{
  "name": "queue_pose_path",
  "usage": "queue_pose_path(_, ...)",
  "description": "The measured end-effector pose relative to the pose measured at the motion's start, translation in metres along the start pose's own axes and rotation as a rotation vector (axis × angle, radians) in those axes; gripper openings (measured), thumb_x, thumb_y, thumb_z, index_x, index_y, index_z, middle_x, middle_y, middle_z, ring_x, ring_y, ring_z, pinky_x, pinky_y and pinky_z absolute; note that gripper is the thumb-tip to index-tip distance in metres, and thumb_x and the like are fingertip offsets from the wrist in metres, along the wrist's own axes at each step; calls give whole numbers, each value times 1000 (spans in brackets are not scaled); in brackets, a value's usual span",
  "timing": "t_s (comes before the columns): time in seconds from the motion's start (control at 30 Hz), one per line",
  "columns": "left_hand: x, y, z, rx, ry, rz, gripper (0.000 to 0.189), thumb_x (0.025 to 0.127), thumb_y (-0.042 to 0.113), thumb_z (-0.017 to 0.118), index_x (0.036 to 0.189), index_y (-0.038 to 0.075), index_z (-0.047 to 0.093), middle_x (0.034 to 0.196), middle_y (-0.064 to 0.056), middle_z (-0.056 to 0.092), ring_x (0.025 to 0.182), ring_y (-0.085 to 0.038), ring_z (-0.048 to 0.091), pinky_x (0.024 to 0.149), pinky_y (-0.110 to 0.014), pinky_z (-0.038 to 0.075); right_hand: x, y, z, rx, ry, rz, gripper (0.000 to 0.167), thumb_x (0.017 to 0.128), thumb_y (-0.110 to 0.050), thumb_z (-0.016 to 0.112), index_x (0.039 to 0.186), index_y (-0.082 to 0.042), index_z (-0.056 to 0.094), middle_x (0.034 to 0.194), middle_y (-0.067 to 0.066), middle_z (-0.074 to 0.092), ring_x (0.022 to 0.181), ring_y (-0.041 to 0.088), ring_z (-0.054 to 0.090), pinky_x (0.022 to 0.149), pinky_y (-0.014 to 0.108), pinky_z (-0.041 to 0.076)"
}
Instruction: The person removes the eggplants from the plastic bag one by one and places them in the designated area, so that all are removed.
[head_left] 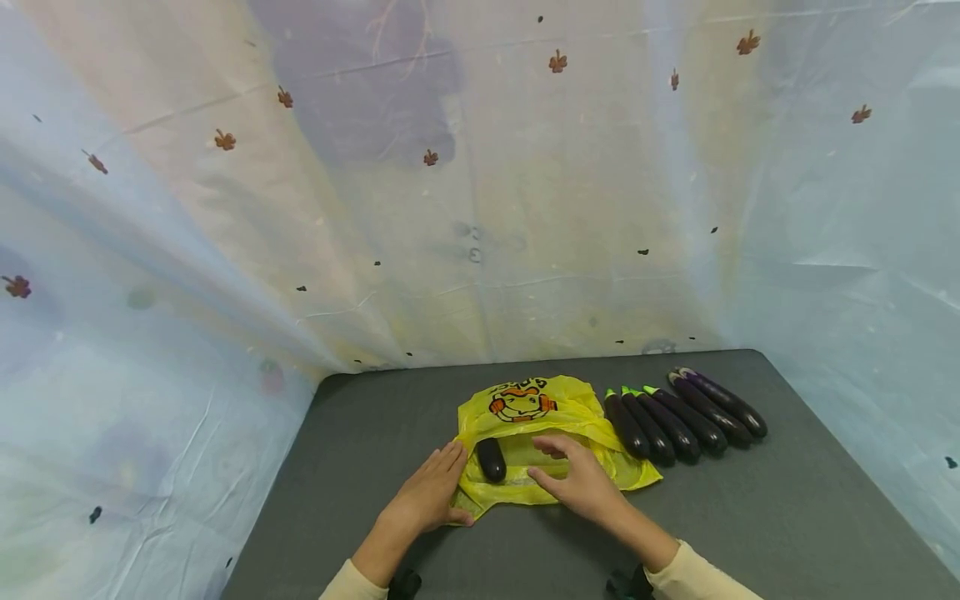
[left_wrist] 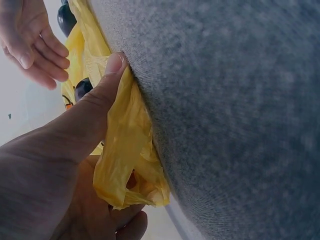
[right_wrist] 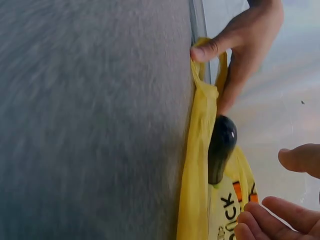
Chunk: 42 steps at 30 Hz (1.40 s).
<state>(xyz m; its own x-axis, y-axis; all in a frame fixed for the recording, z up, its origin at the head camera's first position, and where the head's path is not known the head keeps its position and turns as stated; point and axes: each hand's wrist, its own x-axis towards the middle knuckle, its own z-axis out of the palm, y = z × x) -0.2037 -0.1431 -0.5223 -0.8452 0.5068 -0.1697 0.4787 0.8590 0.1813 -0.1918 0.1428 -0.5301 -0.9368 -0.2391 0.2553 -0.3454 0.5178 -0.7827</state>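
A yellow plastic bag (head_left: 517,492) with a printed cartoon lies on the table, its mouth facing the person. One dark eggplant (head_left: 491,460) lies at the left part of the mouth; in the right wrist view the same eggplant (right_wrist: 222,145) shows beside the bag's near edge. My left hand (head_left: 429,492) holds the bag's left side, thumb on the near edge and fingers farther along. Over the mouth, right of the eggplant, my right hand (head_left: 581,483) is held with thumb and fingers apart and nothing between them.
Several eggplants (head_left: 705,412) lie side by side right of the bag, the leftmost close to its edge. The grey table (head_left: 360,433) ends at a pale plastic sheet (head_left: 480,208) with leaf prints, behind and at both sides.
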Motion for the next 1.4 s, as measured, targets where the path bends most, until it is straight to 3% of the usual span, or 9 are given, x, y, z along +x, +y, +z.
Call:
queue_pose_path(0.23, 1, 0, 2, 17, 10, -3, 110, 84, 53, 88, 164, -4, 38, 173, -20, 33, 161, -35, 30, 132, -49, 27, 5, -4, 16, 23, -51, -28, 45, 98, -25, 83, 137, -7, 70, 131, 15, 72, 116, 35, 69, 97, 58, 59)
queue_pose_path(0.6, 0, 0, 3, 26, 27, -1, 109, 83, 52, 89, 163, -5, 40, 171, -21, 35, 160, -35, 32, 131, -50, 28, 14, -9, 32, 3, -110, 11, 59, 96, -32, 84, 139, 5, 66, 129, 18, 71, 114, 37, 71, 95, 56, 61)
queue_pose_path(1.2, -1, 2, 1, 19, 26, 0, 109, 83, 50, 90, 162, -6, 40, 171, -22, 35, 160, -36, 32, 131, -51, 28, 26, -10, 48, -84, -148, 59, 63, 91, -36, 88, 132, 8, 69, 117, 19, 72, 103, 33, 71, 88, 54, 62)
queue_pose_path(1.4, 0, 2, 1, 22, 24, 2, 109, 83, 50, 89, 163, -6, 40, 171, -21, 35, 160, -36, 32, 131, -50, 28, 29, -11, 51, -121, -136, 54, 61, 90, -37, 90, 128, 7, 72, 111, 14, 72, 98, 28, 69, 84, 50, 61)
